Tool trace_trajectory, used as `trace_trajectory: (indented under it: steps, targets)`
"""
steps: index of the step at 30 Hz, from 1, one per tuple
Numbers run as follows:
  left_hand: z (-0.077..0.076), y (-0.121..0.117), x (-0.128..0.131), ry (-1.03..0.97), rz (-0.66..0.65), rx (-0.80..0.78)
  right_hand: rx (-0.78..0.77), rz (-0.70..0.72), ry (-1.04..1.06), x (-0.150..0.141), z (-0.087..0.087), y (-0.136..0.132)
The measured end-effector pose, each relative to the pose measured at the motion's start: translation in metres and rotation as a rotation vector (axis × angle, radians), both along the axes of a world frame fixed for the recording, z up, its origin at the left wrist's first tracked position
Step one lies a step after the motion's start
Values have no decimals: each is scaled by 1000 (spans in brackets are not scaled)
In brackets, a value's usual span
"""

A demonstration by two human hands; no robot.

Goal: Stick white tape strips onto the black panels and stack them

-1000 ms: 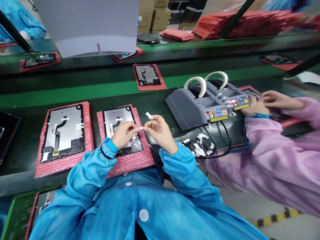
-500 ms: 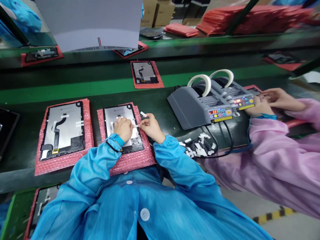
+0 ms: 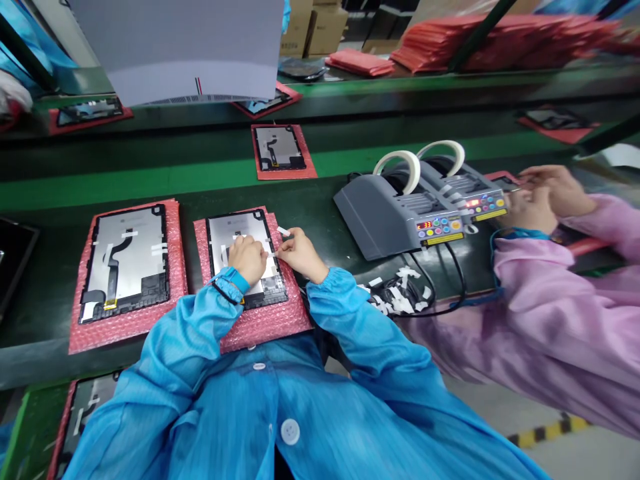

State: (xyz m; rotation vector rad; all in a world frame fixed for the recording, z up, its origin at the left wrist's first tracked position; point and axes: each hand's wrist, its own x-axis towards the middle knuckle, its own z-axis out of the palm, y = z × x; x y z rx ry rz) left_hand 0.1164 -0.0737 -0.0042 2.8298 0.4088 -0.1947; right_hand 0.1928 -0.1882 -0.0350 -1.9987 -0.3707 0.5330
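A tablet screen panel (image 3: pixel 235 225) lies back side up on pink bubble-wrap bags (image 3: pixel 295 313) in front of me. My left hand (image 3: pixel 249 260) is curled over its middle, fingers closed, with the thumb side at one end of a short strip of white tape (image 3: pixel 273 254). Pinching the other end of that strip at the panel's right edge is my right hand (image 3: pixel 304 255). A second white tape piece (image 3: pixel 283 231) sticks out from its index finger. My left hand hides the panel's centre.
Left of me, another screen panel (image 3: pixel 133 250) lies on pink bubble wrap. A third panel (image 3: pixel 280 148) is farther back. Two grey tape dispensers (image 3: pixel 380 213) stand at right, with cables and tape scraps (image 3: pixel 400 293) before them. A co-worker's hands (image 3: pixel 540 200) are beyond the dispensers.
My right hand has shifted slightly left, and less of the tape strip shows between my hands. The far panel has moved a little left. The co-worker's hands have moved slightly.
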Motion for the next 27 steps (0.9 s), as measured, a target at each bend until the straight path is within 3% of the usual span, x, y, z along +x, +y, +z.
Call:
trace_trajectory:
  steps: [6, 10, 13, 18, 20, 24, 27]
  targets:
    - [-3, 8, 6, -38, 23, -29, -93, 59, 7, 13, 2, -5]
    - [-5, 22, 7, -197, 73, -162, 47, 126, 96, 15, 9, -17]
    - [-2, 28, 7, -277, 8, -296, 154, 233, 66, 9, 18, -22]
    - [2, 28, 8, -305, -82, -410, 157, 381, -60, -1, 27, -20]
    - [2, 28, 8, -304, -67, -431, 117, 359, -61, 0, 26, -19]
    - [-3, 33, 7, -302, -32, -499, 28, 146, -66, 5, 24, -17]
    - [-6, 35, 7, -289, -28, -556, 62, 158, -65, 6, 24, -14]
